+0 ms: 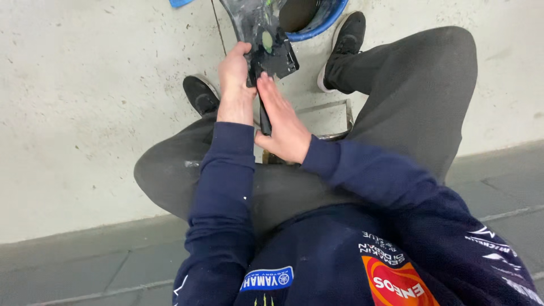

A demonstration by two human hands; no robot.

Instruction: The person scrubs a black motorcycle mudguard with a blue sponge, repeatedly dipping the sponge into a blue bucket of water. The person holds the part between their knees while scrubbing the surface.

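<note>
Nearest the camera: a seated person in a dark blue long-sleeved top and grey trousers, knees apart, both forearms reaching forward between them.

Right hand point(285, 126): open and flat, fingers extended together, palm pressed against the near lower part of a black plastic part point(271, 50). It grips nothing; judged to be steadying or pressing the piece from the side. A thin dark stem runs down from the part beneath this hand; its nature cannot be determined.

Left hand point(237, 76): closed around the left edge of the black plastic part, thumb over the top, bearing its weight. The part is held in the air above the floor, between the knees, tilted away from the person. Its surface is glossy, with a small pale green oval patch.

Below the hands: a metal-framed stool edge point(331, 119), partly hidden by the legs.

Further out: two black shoes point(347, 37) planted on the pale concrete floor point(85, 113), giving a stable seated stance.

Farthest: a blue basin point(320, 22) just beyond the held part, its contents dark and unclear.
</note>
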